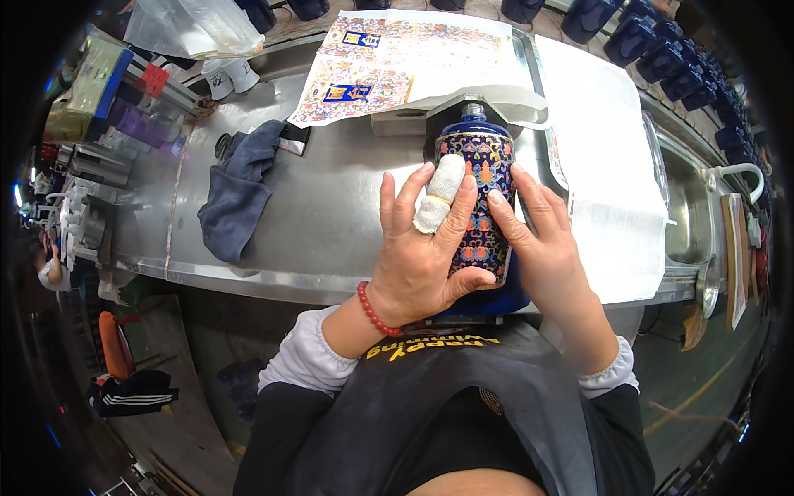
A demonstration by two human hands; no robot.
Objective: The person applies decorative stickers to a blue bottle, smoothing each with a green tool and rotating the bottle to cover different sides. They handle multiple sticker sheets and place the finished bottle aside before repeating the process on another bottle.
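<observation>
Touching bottle (486, 169): left hand (418, 263), right hand (552, 255)
Hands: unclenched, spread, laid against its patterned surface
Cloth (238, 202): crumpled on table (335, 202), leftward

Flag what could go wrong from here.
The bottle could slip: its lower end is at the near edge of the metal bench.
The wrapped finger on the left hand might drag the bottle's decoration if it's loose; can't tell.
The right hand could nudge the white paper close beside it.
</observation>
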